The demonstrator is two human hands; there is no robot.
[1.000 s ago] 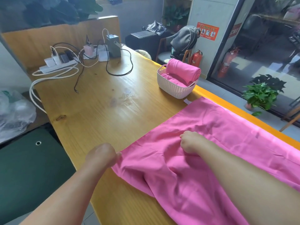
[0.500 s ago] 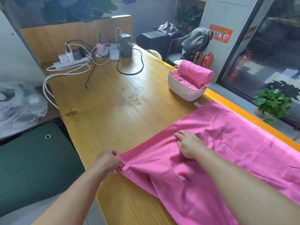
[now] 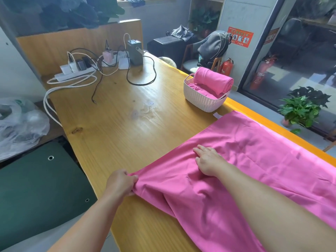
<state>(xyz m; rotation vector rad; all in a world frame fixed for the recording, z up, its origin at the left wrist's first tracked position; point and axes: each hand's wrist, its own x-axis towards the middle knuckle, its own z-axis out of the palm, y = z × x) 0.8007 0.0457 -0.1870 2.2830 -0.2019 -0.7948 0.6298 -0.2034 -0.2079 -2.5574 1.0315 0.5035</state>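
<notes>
We see a large bright pink fabric sheet (image 3: pixel 254 160) spread over the right part of a long yellow wooden tabletop (image 3: pixel 118 133). The left hand (image 3: pixel 121 184) grips the sheet's left corner close to the tabletop's near edge, its fingers (image 3: pixel 133 178) curled tight round a bunched fold. A second ago it sat beside that corner, and we could not tell whether it held anything. The right hand (image 3: pixel 209 161) lies flat on the sheet, just right of the left, its fingers straight and slightly spread. A second ago it was balled into a fist there. Farther back, by the tabletop's right edge, a white woven plastic basket (image 3: pixel 203 100) holds a rolled pink cloth (image 3: pixel 214 80), unchanged.
</notes>
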